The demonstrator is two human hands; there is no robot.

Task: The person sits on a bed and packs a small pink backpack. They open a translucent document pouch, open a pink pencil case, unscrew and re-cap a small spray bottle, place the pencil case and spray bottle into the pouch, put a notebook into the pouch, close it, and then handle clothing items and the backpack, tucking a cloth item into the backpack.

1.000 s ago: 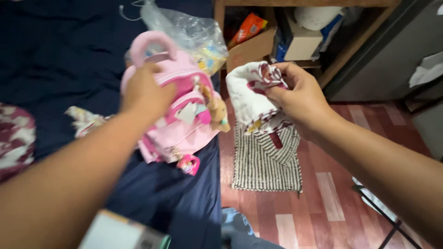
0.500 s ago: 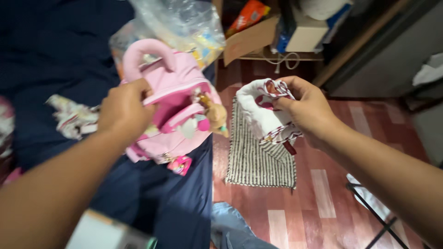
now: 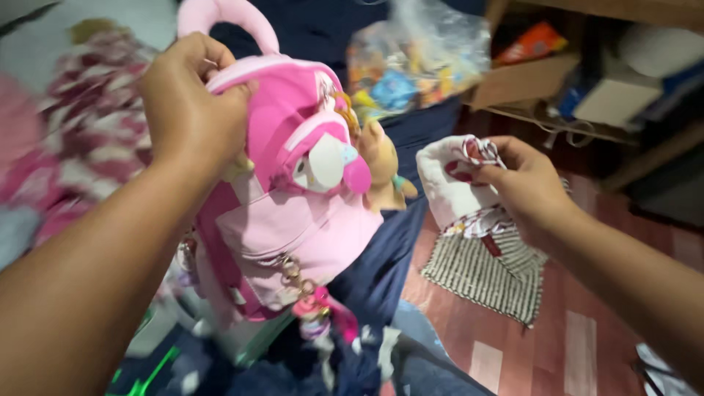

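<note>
Backpack lifted in one hand, folded cloth in the other

Backpack, pink, is hanging over the dark blue bed, the left hand closing around its top just beneath the loop handle. At three o'clock from it, the right hand is pinching a white-and-maroon cloth above a striped cloth over the wooden floor. Judging by this, the bag is being held ready; opening it would likely call for a freed hand. Zip, bag's back and the clear bag at twelve o'clock are blurring, contents unreadable
</note>
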